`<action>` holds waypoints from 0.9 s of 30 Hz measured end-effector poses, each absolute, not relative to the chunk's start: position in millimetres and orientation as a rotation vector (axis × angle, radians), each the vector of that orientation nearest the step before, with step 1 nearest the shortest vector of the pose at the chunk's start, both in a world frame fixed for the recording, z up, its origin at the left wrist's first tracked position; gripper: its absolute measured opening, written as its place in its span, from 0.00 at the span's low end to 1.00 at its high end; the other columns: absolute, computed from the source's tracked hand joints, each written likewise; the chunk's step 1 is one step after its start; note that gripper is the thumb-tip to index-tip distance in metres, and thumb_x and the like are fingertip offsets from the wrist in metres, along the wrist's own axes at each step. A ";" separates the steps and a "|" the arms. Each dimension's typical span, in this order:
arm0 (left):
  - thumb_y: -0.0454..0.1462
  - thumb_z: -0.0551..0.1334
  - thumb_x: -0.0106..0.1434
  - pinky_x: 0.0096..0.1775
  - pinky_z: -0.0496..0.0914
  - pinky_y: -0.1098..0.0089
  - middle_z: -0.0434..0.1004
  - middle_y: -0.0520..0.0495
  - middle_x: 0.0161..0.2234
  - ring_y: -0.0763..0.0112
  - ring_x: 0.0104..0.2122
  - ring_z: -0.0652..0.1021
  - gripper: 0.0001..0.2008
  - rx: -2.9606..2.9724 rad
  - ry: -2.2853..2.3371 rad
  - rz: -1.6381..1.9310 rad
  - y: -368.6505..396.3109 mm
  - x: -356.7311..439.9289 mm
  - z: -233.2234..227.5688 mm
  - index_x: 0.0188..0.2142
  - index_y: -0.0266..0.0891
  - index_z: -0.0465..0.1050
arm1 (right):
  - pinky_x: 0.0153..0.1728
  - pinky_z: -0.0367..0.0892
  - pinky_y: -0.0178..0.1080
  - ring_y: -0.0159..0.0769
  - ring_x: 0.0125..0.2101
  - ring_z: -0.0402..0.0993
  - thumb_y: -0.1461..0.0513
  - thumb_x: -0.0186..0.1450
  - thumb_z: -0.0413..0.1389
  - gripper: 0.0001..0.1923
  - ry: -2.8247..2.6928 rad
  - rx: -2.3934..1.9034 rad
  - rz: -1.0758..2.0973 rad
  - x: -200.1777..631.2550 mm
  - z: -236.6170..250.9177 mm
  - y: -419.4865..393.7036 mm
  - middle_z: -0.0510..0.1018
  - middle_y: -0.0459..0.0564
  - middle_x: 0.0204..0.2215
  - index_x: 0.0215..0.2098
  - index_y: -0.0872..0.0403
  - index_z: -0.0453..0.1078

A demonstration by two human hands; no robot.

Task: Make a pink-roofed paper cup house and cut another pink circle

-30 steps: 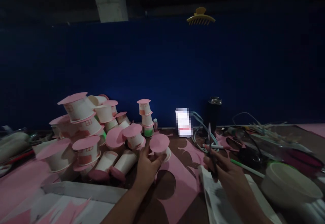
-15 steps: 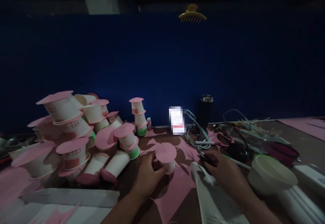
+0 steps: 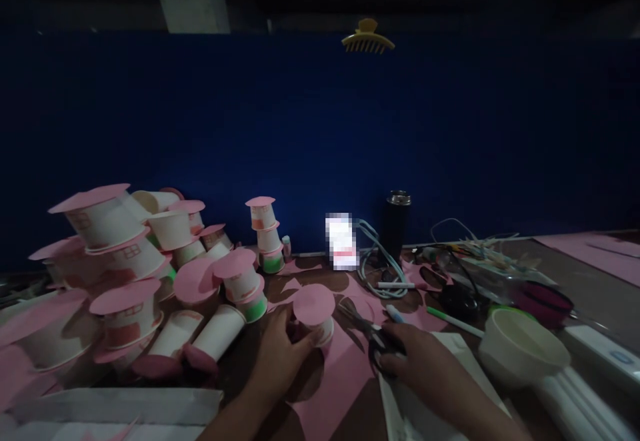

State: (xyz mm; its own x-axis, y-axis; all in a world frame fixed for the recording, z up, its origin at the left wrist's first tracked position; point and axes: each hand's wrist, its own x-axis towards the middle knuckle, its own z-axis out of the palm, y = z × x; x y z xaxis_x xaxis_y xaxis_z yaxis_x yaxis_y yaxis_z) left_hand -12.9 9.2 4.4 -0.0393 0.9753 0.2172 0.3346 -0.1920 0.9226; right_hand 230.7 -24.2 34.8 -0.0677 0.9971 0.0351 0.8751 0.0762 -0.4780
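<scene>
The left hand (image 3: 281, 351) is closed round the cup (image 3: 325, 329) mid-scene; the right hand (image 3: 407, 354) grips the scissors (image 3: 373, 335) by the handles. The cup seems light and easily crushed, best held softly below its disc (image 3: 314, 304). Stacked cups (image 3: 107, 224) crowd the left; a bowl (image 3: 523, 361) stands right.

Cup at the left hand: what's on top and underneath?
A round pink disc tops the cup, hiding its upper end. Pink paper shows past its lower edge; what lies directly beneath is covered by the cup and left hand.
</scene>
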 end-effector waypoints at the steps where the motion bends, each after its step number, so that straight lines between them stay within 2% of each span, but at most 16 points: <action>1: 0.47 0.69 0.50 0.48 0.68 0.60 0.76 0.41 0.47 0.55 0.46 0.75 0.26 1.583 1.412 1.249 9.4 -13.0 4.5 0.46 0.37 0.70 | 0.29 0.58 0.37 0.45 0.36 0.78 0.65 0.57 0.53 0.09 -2.017 -1.928 0.433 229.7 36.3 -25.0 0.82 0.51 0.34 0.34 0.50 0.73; 5: 0.46 0.68 0.51 0.48 0.68 0.60 0.77 0.42 0.46 0.55 0.46 0.75 0.23 1.591 1.422 1.271 9.2 -13.3 5.4 0.44 0.38 0.72 | 0.24 0.52 0.37 0.46 0.31 0.78 0.64 0.61 0.52 0.10 -2.060 -2.097 0.142 225.4 40.6 -29.8 0.82 0.49 0.28 0.30 0.48 0.75; 9: 0.46 0.68 0.52 0.47 0.68 0.59 0.77 0.42 0.44 0.56 0.45 0.76 0.23 1.594 1.457 1.286 8.9 -13.8 6.3 0.44 0.38 0.72 | 0.29 0.60 0.39 0.47 0.35 0.76 0.64 0.62 0.53 0.11 -2.150 -1.990 -0.069 223.9 37.9 -31.1 0.81 0.51 0.29 0.27 0.49 0.77; 13: 0.47 0.68 0.51 0.47 0.68 0.60 0.78 0.44 0.42 0.56 0.44 0.76 0.22 1.552 1.498 1.359 10.6 -15.6 7.9 0.43 0.38 0.72 | 0.40 0.66 0.44 0.49 0.43 0.75 0.61 0.64 0.52 0.11 -2.041 -1.897 -0.034 227.3 30.2 -24.2 0.81 0.52 0.39 0.39 0.49 0.77; 16: 0.47 0.68 0.50 0.45 0.70 0.60 0.77 0.42 0.42 0.55 0.42 0.77 0.23 1.471 1.528 1.458 14.5 -18.6 8.4 0.42 0.36 0.71 | 0.47 0.66 0.46 0.47 0.49 0.72 0.59 0.66 0.49 0.15 -1.882 -1.804 -0.028 231.4 24.5 -17.4 0.79 0.52 0.46 0.48 0.51 0.73; 24: 0.46 0.67 0.52 0.44 0.71 0.59 0.76 0.39 0.43 0.54 0.42 0.77 0.25 1.533 1.618 1.539 27.6 -27.2 -6.0 0.46 0.36 0.71 | 0.45 0.68 0.47 0.47 0.46 0.74 0.57 0.67 0.49 0.15 -1.846 -1.683 0.133 227.0 22.7 -16.3 0.80 0.52 0.44 0.45 0.51 0.74; 27: 0.46 0.67 0.52 0.44 0.70 0.57 0.76 0.40 0.42 0.54 0.41 0.76 0.24 1.618 1.716 1.464 29.6 -27.3 -10.0 0.45 0.36 0.72 | 0.47 0.66 0.45 0.43 0.45 0.74 0.59 0.67 0.50 0.13 -2.020 -1.488 0.239 216.7 27.2 -24.8 0.81 0.49 0.42 0.44 0.48 0.76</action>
